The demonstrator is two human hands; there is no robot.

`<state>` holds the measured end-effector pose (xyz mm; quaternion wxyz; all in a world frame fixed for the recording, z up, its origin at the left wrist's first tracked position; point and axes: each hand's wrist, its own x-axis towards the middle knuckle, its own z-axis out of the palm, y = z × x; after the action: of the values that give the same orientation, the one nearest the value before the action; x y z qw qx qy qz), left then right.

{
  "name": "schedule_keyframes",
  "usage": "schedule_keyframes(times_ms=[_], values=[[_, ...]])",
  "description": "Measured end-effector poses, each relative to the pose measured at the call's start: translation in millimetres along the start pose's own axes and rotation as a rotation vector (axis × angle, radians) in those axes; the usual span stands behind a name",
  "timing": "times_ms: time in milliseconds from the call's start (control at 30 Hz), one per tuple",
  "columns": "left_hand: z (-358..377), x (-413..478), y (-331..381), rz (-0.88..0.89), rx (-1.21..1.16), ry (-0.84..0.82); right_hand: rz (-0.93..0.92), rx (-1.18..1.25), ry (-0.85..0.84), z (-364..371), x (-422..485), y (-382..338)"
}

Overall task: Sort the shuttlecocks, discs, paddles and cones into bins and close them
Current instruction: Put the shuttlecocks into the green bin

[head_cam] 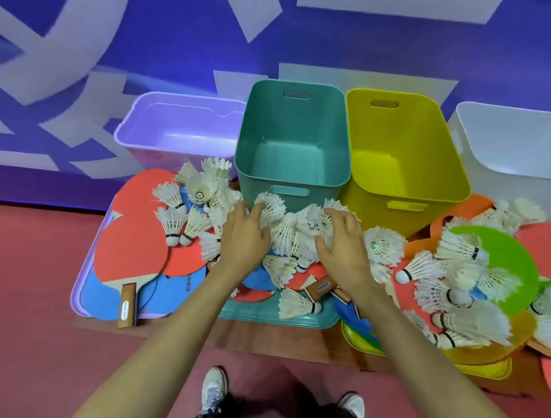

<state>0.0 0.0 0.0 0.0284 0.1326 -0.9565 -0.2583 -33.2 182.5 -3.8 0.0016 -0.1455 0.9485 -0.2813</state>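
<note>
Two white shoes [214, 390] nearest, at the bottom edge; further up, both grips in a heap of shuttlecocks.

Bare arms reaching forward over the red floor [28, 273]. Left grip [244, 236] and right grip [343, 243] curled from both sides round a clump of shuttlecocks [290, 232], just in front of the open teal bin [293, 122]. To the right of it, touching, an open yellow bin [402, 142], then a white bin [516, 144]; to the left a lilac bin [182, 117]. More loose shuttlecocks scattered left and right over red and blue paddles [131, 247], lying partly on a lilac lid [79, 293] and a teal lid [325, 320]. At the right a green disc [508, 257], half covered with shuttlecocks.
</note>
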Motion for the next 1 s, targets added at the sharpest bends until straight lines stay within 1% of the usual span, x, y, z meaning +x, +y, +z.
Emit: schedule_keyframes(times_ms=[133,300,400,467,567,633,700,867,1000], values=[[14,9,-1,0.02,0.219,0.094,0.048,-0.042,0.04,3,4,3],[23,24,-6,0.084,0.344,0.197,0.034,-0.103,0.042,11,16,10],[21,31,-12,0.166,0.398,0.227,0.021,-0.145,0.103,17,20,13],[19,33,-15,0.2,0.357,0.256,0.003,-0.158,0.173,18,21,15],[14,30,-19,0.262,0.261,0.358,-0.04,-0.171,0.269,18,20,17],[11,27,-21,0.319,0.227,0.438,-0.076,-0.168,0.315,16,19,18],[7,23,-20,0.363,0.168,0.484,-0.098,-0.139,0.345,13,17,18],[-3,7,-12,0.409,-0.079,0.523,-0.106,-0.042,0.4,3,12,19],[-12,-1,-1,0.41,-0.351,0.542,-0.138,0.083,0.478,-8,-2,17]])
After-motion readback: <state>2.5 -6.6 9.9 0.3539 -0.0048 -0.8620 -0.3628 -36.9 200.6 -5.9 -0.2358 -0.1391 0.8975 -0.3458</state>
